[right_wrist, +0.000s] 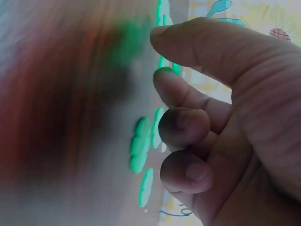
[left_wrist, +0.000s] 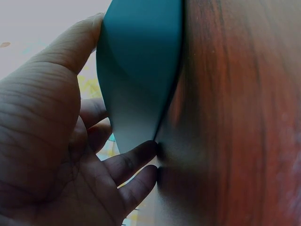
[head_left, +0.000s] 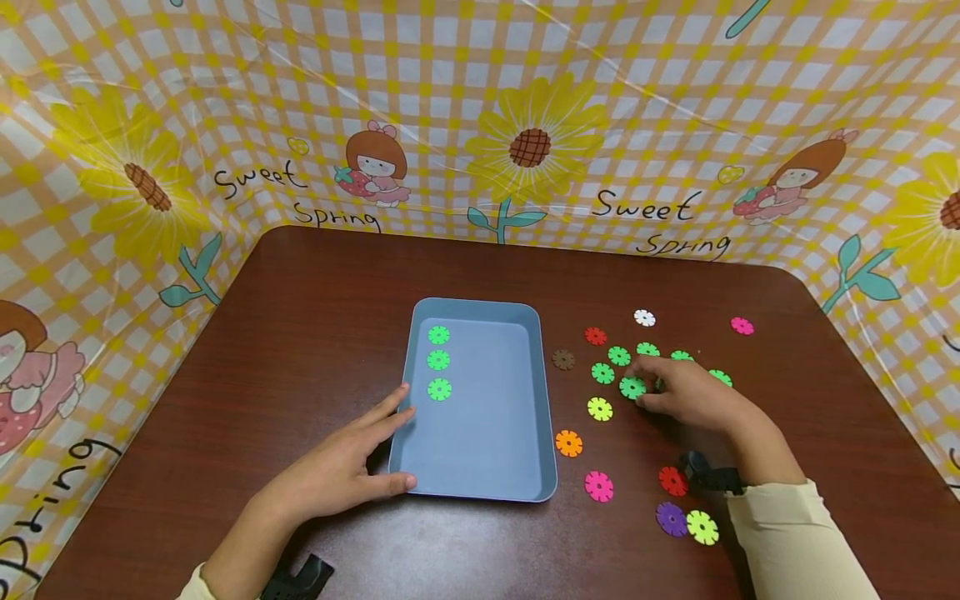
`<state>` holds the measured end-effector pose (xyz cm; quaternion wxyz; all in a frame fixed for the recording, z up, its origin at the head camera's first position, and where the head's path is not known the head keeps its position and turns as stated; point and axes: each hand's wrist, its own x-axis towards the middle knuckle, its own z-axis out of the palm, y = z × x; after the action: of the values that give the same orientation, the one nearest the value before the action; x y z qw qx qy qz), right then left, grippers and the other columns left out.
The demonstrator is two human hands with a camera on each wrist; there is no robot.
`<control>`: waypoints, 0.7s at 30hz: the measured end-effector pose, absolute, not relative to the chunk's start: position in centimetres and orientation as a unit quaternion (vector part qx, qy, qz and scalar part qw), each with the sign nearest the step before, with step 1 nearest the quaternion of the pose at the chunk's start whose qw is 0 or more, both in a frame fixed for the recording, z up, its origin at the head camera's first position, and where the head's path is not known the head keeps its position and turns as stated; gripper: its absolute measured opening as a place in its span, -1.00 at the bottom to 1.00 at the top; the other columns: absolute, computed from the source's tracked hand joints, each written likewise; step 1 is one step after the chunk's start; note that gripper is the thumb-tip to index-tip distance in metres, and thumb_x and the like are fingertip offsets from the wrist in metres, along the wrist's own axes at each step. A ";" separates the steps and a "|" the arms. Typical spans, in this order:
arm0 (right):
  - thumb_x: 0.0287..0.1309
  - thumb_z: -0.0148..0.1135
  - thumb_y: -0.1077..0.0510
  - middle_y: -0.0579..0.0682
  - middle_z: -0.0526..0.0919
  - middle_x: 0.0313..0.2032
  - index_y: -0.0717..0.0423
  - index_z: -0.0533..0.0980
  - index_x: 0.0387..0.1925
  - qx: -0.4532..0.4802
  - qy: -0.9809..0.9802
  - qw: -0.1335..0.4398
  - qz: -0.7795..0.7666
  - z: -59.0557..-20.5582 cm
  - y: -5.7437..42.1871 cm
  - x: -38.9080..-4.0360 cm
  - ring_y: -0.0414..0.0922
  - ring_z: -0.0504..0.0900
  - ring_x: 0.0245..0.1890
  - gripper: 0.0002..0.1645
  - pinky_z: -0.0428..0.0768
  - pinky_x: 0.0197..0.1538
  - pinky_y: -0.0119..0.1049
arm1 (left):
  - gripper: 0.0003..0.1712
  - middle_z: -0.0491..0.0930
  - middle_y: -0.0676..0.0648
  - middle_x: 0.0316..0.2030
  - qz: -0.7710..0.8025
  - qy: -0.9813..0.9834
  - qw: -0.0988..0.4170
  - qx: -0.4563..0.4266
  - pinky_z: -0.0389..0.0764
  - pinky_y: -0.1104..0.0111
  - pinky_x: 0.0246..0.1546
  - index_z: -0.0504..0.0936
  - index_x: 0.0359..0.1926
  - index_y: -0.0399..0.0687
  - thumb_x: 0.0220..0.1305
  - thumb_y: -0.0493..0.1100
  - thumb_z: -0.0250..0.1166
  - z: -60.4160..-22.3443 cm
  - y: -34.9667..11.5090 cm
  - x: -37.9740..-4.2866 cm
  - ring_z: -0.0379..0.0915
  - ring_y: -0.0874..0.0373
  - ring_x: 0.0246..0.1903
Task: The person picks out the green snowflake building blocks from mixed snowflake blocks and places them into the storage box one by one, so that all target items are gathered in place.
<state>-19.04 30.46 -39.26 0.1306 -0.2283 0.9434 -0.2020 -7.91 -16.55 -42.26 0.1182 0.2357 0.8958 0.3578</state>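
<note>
A blue-grey tray (head_left: 491, 433) lies on the brown table, with three green notched discs (head_left: 438, 360) in a column along its left side. My left hand (head_left: 337, 462) rests at the tray's left edge, fingers spread and thumb on the rim; the left wrist view has the thumb (left_wrist: 70, 44) touching the tray wall (left_wrist: 141, 52). Over the group of green discs on the right is my right hand (head_left: 693, 392). Its thumb and index finger stand apart around one green disc (head_left: 632, 388). The right wrist view shows nothing held between thumb (right_wrist: 188, 44) and fingers.
Near the right hand lie more green discs (head_left: 602, 373), a brown disc (head_left: 563, 360), a white disc (head_left: 644, 317) and a yellow disc (head_left: 600, 409). Closer in are an orange disc (head_left: 569, 443), a pink disc (head_left: 598, 486) and a purple disc (head_left: 671, 518). A patterned cloth (head_left: 450, 100) surrounds the table.
</note>
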 end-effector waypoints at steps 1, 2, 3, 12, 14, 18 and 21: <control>0.14 0.41 0.25 -0.13 0.50 -0.39 0.07 0.54 -0.03 -0.231 0.943 0.126 -0.204 -39.2 30.3 -19.1 -0.14 0.45 -0.36 -0.65 0.46 -0.32 -0.24 | -0.01 -0.16 0.14 0.56 0.358 0.896 0.118 0.236 0.21 -0.02 0.34 0.22 0.51 -0.06 0.21 0.27 0.37 -42.3 -16.5 -7.9 -0.09 0.10 0.49; 0.13 0.41 0.25 -0.13 0.51 -0.38 0.07 0.55 -0.03 -0.232 0.943 0.120 -0.207 -39.1 30.2 -19.1 -0.12 0.46 -0.35 -0.65 0.47 -0.30 -0.23 | -0.01 -0.16 0.14 0.56 0.358 0.896 0.117 0.236 0.21 -0.02 0.34 0.22 0.51 -0.06 0.21 0.27 0.37 -42.3 -16.6 -7.9 -0.08 0.10 0.49; 0.13 0.42 0.25 -0.12 0.52 -0.36 0.07 0.55 -0.04 -0.233 0.942 0.115 -0.211 -38.9 30.0 -19.1 -0.11 0.47 -0.32 -0.65 0.48 -0.28 -0.21 | -0.01 -0.16 0.14 0.56 0.358 0.896 0.117 0.236 0.21 -0.02 0.34 0.22 0.51 -0.06 0.21 0.27 0.37 -42.3 -16.6 -7.9 -0.08 0.09 0.49; 0.14 0.40 0.27 -0.10 0.52 -0.36 -0.02 0.54 -0.04 -0.238 0.939 0.092 -0.229 -37.9 28.0 -19.2 -0.10 0.49 -0.30 -0.64 0.52 -0.25 -0.19 | 0.01 -0.16 0.13 0.56 0.357 0.896 0.116 0.238 0.20 -0.02 0.34 0.21 0.51 -0.04 0.21 0.32 0.34 -42.5 -16.5 -8.1 -0.08 0.10 0.49; 0.16 0.39 0.27 -0.10 0.50 -0.38 -0.04 0.53 -0.05 -0.239 0.938 0.091 -0.235 -37.7 27.5 -19.2 -0.10 0.48 -0.32 -0.66 0.50 -0.29 -0.22 | 0.02 -0.15 0.12 0.56 0.356 0.896 0.114 0.239 0.20 -0.01 0.35 0.21 0.51 -0.04 0.20 0.35 0.33 -42.5 -16.5 -8.1 -0.08 0.10 0.49; 0.17 0.36 0.28 -0.10 0.49 -0.37 -0.06 0.54 -0.06 -0.249 0.933 0.084 -0.246 -37.0 26.1 -19.2 -0.08 0.48 -0.35 -0.67 0.47 -0.32 -0.23 | 0.03 -0.15 0.11 0.56 0.356 0.896 0.113 0.241 0.19 -0.01 0.35 0.22 0.51 -0.04 0.19 0.38 0.31 -42.4 -16.5 -8.0 -0.08 0.10 0.49; 0.19 0.36 0.28 -0.11 0.51 -0.36 -0.06 0.54 -0.07 -0.256 0.928 0.085 -0.257 -36.5 24.8 -19.3 -0.08 0.49 -0.31 -0.69 0.48 -0.29 -0.23 | 0.04 -0.16 0.12 0.56 0.359 0.895 0.116 0.238 0.20 -0.01 0.35 0.21 0.51 -0.05 0.19 0.39 0.30 -42.3 -16.6 -8.0 -0.09 0.09 0.49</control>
<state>-19.30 24.82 -36.52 0.0848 -0.2559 0.9281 -0.2567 -7.97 -16.62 -42.34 0.1158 0.2378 0.8952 0.3587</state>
